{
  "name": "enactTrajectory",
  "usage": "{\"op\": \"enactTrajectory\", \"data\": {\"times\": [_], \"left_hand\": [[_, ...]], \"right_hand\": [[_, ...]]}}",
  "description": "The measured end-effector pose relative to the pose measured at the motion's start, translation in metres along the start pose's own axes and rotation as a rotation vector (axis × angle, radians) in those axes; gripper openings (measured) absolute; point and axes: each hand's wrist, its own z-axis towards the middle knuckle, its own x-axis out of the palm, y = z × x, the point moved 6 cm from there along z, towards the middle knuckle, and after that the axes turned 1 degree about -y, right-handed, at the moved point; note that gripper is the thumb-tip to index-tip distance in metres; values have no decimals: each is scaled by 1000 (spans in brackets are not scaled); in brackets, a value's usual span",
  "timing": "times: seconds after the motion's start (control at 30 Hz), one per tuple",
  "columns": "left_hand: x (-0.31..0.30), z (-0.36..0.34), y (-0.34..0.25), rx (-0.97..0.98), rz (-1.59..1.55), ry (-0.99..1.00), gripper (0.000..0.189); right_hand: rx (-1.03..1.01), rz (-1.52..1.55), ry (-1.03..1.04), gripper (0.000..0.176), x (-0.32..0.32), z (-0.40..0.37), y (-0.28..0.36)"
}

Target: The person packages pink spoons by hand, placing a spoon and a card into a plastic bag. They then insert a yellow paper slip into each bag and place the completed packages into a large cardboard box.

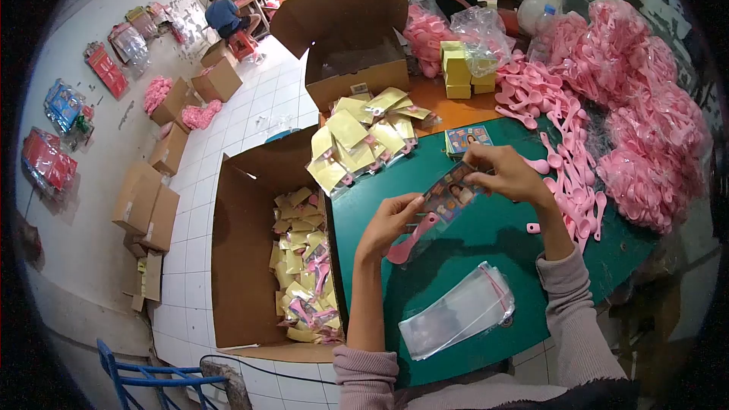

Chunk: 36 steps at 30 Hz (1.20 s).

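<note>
At eight o'clock from the hands, an open carton (241, 258) holds yellow packets, its rim against the green table (358, 216); at ten, a packet pile (364, 135) covers the table's corner; bare tabletop opens at nine; the left hand (392, 222) pinches a clear bag (427, 237) by a pink spoon (411, 241); clear sleeves (459, 313) lie at six; the right hand (503, 172) grips a printed card (450, 194); loose spoons (581, 190) crowd three o'clock, bagged spoons (654, 125) beyond at two.
</note>
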Motion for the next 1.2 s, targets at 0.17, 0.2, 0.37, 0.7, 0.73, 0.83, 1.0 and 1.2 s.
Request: {"op": "enactTrajectory", "data": {"times": [0.17, 0.2, 0.37, 0.7, 0.73, 0.83, 1.0, 1.2], "left_hand": [[13, 2, -2, 123, 57, 167, 34], [17, 0, -6, 136, 149, 176, 34], [6, 6, 7, 87, 246, 181, 37], [14, 9, 7, 169, 261, 145, 36], [13, 9, 9, 138, 267, 143, 37], [8, 7, 9, 139, 366, 143, 36], [2, 0, -1, 161, 505, 161, 35], [-3, -2, 2, 0, 276, 186, 36]], "right_hand": [[102, 52, 309, 17, 31, 1, -9], [-29, -70, 397, 17, 39, 2, -8], [-126, -33, 378, 14, 29, 0, -3], [-50, -8, 390, 16, 44, 2, -6], [-36, 0, 407, 16, 48, 2, -5], [-26, -19, 427, 17, 64, 2, -8], [6, 192, 396, 15, 38, 2, -6], [171, 467, 126, 16, 11, 10, -34]]}}
